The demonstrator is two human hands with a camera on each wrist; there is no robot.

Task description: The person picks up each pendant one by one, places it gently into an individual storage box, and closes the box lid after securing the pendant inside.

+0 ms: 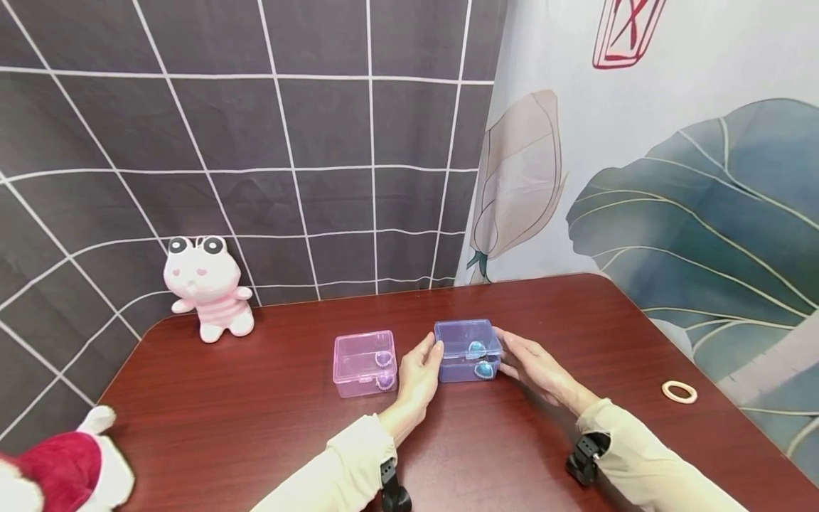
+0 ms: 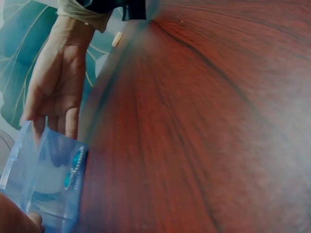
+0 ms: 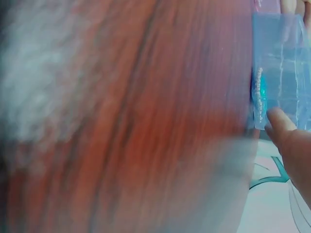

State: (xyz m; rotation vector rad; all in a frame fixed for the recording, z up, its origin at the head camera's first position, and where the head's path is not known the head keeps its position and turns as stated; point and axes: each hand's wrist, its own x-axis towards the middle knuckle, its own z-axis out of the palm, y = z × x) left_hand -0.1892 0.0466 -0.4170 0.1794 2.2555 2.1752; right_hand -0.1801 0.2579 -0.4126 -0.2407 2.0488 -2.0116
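Note:
A clear blue plastic box [image 1: 465, 369] with a hinged lid stands between the two hands in the head view. Blue gem-like pieces with a pale beaded edge [image 1: 484, 370] show through its front right corner. At the box's left side the left hand [image 1: 419, 373] holds it, thumb near the front. The right hand [image 1: 536, 366] grips the opposite side, some of its fingers hidden behind the box. In the left wrist view the right hand's fingers touch the box end [image 2: 53, 170]. Whether the box rests fully on the table cannot be told.
Left of the left hand, a clear pink box [image 1: 358, 363] with purple gem-like pieces stands on the dark red table [image 1: 256, 398]. A cream ring [image 1: 680, 392] lies far right. A white-and-pink plush toy [image 1: 207, 288] sits at the back left, a red-and-white plush [image 1: 70, 466] nearer.

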